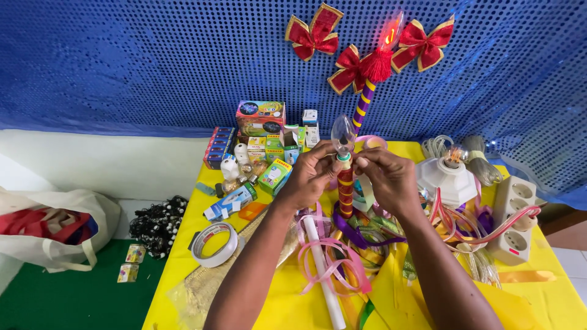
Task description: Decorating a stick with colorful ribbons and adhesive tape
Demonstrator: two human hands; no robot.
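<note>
Over the yellow worktop (287, 305), past the tape roll (214, 244), the left hand (310, 176) and right hand (387, 177) pinch the collar of a clear flame-shaped bulb (343, 133) atop an upright red-and-gold-wrapped stick (345, 194), where an uneven squeeze might crack the glass or tilt the bulb toward the loose ribbons (333, 264).

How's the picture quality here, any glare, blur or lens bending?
Head view: even, soft light with faint shadows; sharp on both hands, left hand, right hand; the lit red lamp blooms and blurs slightly; the clear bulb shows small glints; wide lens bows the wall edge.
</note>
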